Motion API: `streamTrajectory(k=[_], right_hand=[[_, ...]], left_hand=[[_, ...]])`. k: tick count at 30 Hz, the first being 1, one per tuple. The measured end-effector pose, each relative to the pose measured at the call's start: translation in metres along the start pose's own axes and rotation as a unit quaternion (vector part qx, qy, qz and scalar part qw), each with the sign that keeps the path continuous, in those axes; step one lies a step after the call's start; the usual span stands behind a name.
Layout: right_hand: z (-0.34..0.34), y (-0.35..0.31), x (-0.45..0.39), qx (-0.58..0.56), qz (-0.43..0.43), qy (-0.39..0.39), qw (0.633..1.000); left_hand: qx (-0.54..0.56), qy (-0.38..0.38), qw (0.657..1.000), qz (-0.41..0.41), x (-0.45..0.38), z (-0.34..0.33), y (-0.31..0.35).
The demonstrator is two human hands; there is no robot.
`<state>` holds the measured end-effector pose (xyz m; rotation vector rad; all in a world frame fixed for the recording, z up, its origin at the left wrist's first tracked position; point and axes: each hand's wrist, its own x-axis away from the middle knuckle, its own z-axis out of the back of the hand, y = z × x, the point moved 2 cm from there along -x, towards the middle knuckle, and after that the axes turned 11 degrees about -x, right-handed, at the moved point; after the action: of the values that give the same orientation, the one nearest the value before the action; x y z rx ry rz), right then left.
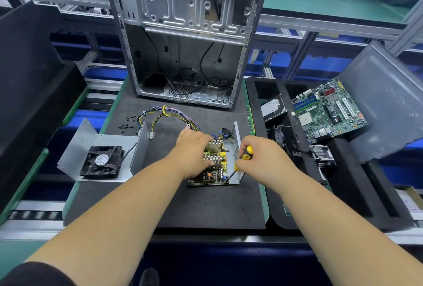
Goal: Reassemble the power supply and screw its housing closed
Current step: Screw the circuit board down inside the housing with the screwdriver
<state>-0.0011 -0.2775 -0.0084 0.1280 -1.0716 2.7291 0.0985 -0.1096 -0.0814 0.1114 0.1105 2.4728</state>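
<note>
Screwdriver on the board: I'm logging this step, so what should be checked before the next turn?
1. Left hand presses board steady: ok.
2. Right hand grips screwdriver: ok.
3. Tip seated in the screw at the board's near corner: cannot tell.
4. Board sits flat in base: cannot tell.
5. Cover with fan lies apart, left: ok.
6. Spare screws on mat: ok.
</note>
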Motion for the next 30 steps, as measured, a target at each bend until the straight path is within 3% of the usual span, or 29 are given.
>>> streamTrajectory(k=[13, 22, 25, 30], right_hand=[[0.005, -0.010, -0.005, 0.086, 0.027, -0.073, 0.993], [0.000, -0.026, -0.011, 0.305, 0.074, -0.021, 0.949], [-0.003, -0.026, -0.010, 0.278, 0.093, 0.001, 0.956], [0.004, -0.024, -0.011, 0.149, 0.085, -0.037, 0.984]], left_hand=[[-0.010, -0.003, 1.000, -0.003, 0.000, 0.000, 0.000], [-0.020, 0.002, 1.000, -0.005, 0.000, -0.001, 0.001], [-0.020, 0.008, 1.000, -0.006, 0.000, -0.002, 0.001], [-0.016, 0.008, 1.000, -0.004, 0.000, -0.002, 0.001]])
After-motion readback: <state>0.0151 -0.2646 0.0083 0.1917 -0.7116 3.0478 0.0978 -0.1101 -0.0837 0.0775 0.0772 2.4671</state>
